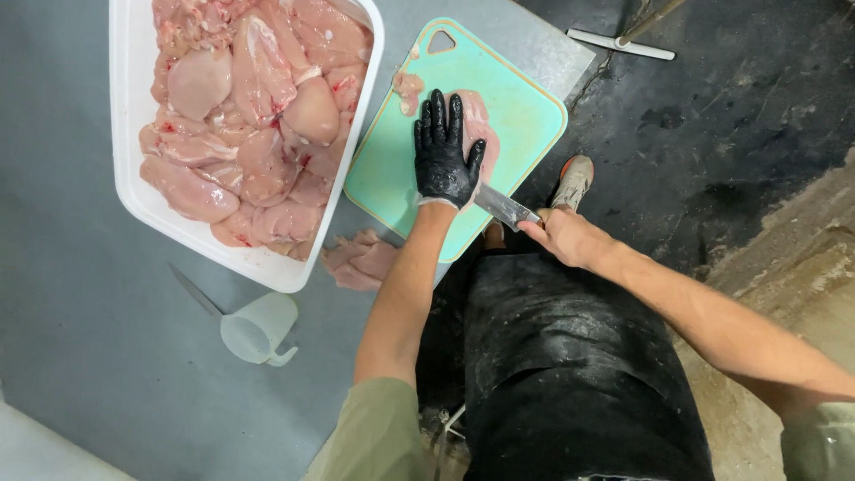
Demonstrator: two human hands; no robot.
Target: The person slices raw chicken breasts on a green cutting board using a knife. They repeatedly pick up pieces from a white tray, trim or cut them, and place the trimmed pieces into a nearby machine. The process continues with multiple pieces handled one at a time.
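head view: tub beside cutting board

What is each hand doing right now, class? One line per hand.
Left hand: open, gloved, pressed flat on the chicken piece on the cutting board.
Right hand: closed, holding the knife.

Grey work table across left and centre, matte, evenly lit. Dark, wet-looking concrete floor at right, paler rough patch near right edge (worn or dusty). White-headed squeegee lying far right.
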